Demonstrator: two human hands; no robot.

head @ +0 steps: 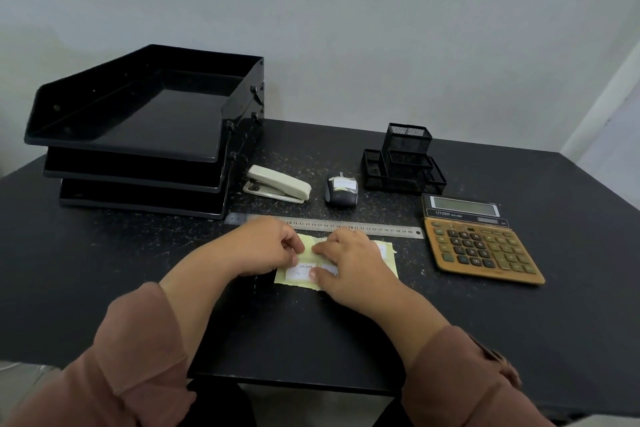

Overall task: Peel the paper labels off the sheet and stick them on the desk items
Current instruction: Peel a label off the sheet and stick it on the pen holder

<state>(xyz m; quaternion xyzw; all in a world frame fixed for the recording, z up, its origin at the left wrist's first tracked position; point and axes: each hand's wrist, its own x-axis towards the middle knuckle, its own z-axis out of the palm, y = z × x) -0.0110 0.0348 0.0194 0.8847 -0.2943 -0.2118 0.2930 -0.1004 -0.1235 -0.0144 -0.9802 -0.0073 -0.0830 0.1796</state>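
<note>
A pale yellow label sheet [391,262] lies flat on the black desk [346,329], just in front of a steel ruler [381,229]. White paper labels [298,272] with handwriting show on it between my hands. My left hand [266,246] has its fingers curled over the sheet's upper left part, fingertips pinching at a label there. My right hand [349,262] rests on the middle of the sheet, thumb and fingers pressing it down. A black computer mouse [341,191] behind the ruler carries a white label on top.
A stack of black letter trays [138,135] fills the back left. A cream stapler [277,184] lies beside it. A black mesh organiser [405,159] stands at the back right, and an orange calculator [481,243] lies to the right of the ruler.
</note>
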